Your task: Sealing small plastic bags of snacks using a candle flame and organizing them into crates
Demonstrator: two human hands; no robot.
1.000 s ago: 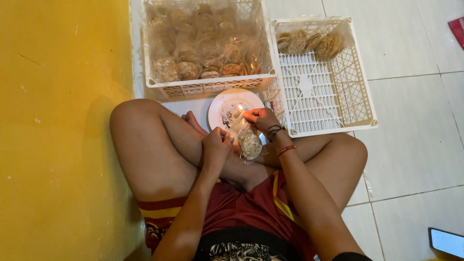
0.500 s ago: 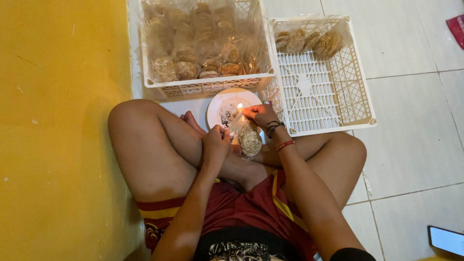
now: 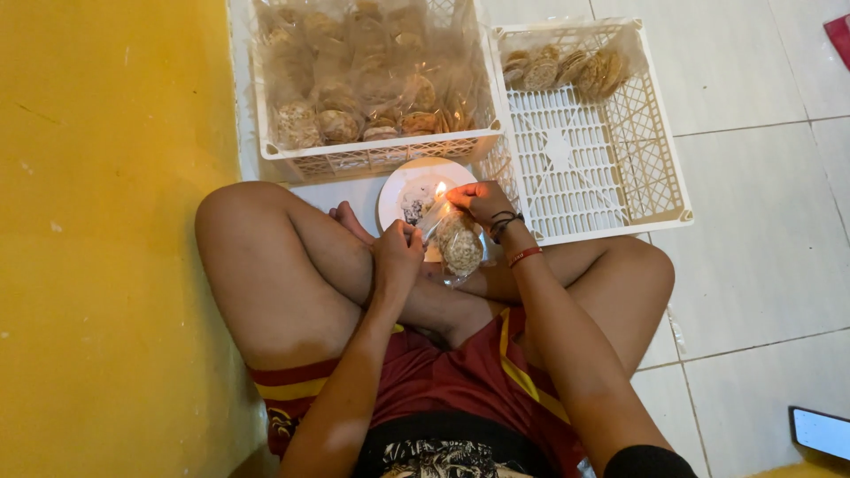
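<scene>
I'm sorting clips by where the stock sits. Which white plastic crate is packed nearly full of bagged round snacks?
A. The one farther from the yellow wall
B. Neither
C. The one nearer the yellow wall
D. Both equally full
C: the white plastic lattice crate nearer the yellow wall is heaped with clear bags of round brown snacks, while the other white crate holds only a few at its far end.

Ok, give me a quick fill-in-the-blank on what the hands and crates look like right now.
1. Both hands hold a clear bag of snacks beside a small ____ burning over the white plate.
2. The left crate is ____ with bagged snacks.
3. The right crate holds bags only along its ____ edge.
4. The right hand has bands on its ____.

Missing words: flame; full; far; wrist
</scene>
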